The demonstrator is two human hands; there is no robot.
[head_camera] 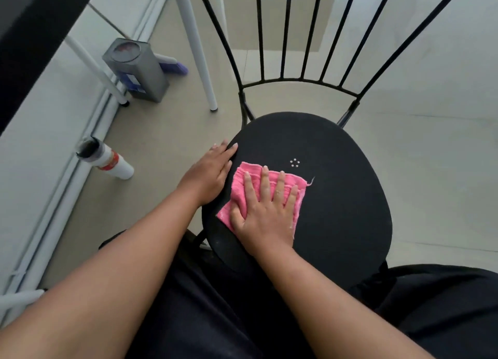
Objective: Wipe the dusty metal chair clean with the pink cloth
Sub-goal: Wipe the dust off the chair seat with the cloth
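You stand over a black metal chair (336, 197) on a pale tiled floor (161, 132). White table legs (194, 40), a grey tin (137, 70) and a white bottle (107, 160) lying on its side are to your left by the wall. The pink cloth (237, 190) lies on the front-left of the seat. Your right hand (265, 213) presses it flat, fingers (265, 183) straight and spread, gripping nothing. Your left hand (210, 175) rests flat on the seat's left rim, fingers extended.

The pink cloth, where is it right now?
In the head view the pink cloth lies on the near left part of the black chair seat, pressed flat under the right hand, with the left hand resting on the seat's edge beside it.
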